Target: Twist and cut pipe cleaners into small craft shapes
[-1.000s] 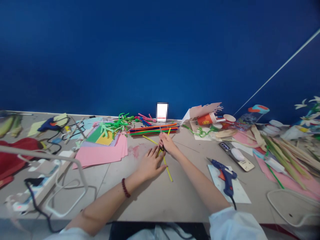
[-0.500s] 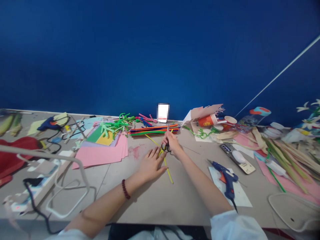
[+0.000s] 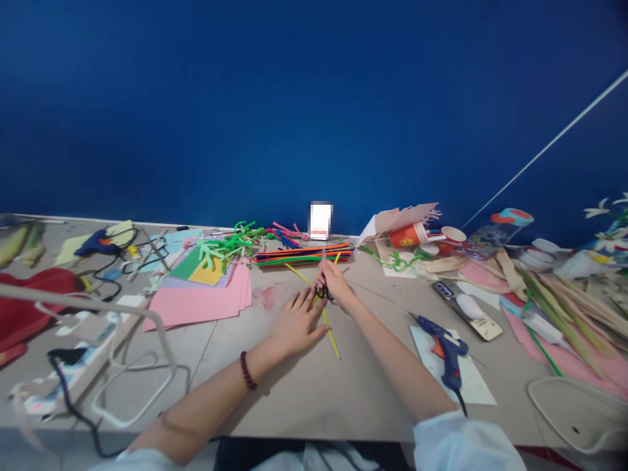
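While the left hand (image 3: 297, 322) lies spread on the table (image 3: 275, 399), its thumb touching a yellow pipe cleaner (image 3: 328, 333), the right hand (image 3: 336, 284) pinches black scissors (image 3: 321, 292), blades pointing away. The pipe cleaner lies flat on the table, running from just below the scissors toward the person. Beyond the hands lie colored pipe cleaners (image 3: 301, 256), with pink paper (image 3: 196, 304) to the left and a blue glue gun (image 3: 444, 350) to the right.
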A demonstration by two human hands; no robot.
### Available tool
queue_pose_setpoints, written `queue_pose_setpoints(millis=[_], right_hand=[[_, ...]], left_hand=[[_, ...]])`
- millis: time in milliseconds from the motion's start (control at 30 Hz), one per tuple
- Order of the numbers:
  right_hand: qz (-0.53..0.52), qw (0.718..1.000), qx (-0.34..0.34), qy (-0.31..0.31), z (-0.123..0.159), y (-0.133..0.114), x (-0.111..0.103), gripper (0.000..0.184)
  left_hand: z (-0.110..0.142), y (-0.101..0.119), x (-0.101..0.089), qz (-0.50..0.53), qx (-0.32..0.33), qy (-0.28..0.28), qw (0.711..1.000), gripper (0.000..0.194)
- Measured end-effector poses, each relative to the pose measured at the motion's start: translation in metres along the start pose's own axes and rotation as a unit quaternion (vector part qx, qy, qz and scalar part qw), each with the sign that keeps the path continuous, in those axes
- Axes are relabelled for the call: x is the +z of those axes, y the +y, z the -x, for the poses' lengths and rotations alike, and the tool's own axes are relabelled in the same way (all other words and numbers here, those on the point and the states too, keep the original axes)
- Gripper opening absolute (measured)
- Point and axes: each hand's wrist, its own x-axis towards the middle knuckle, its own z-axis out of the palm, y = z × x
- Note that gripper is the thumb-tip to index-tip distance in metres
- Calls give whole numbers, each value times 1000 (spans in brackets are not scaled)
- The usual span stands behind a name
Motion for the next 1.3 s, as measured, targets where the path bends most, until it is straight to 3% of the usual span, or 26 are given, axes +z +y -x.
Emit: queue_pose_setpoints(millis=[633, 933, 1300], right_hand=[[80, 996, -45, 12, 3, 6, 3, 39], [-9, 999, -19, 37, -4, 0, -3, 44], [-6, 1000, -5, 20, -2, 6, -1, 41]], left_hand=[[-1, 0, 0, 4, -4, -12, 1000, 68], [0, 1, -2, -25, 2, -11, 1000, 67], [0, 1, -2, -14, 0, -14, 1000, 67]])
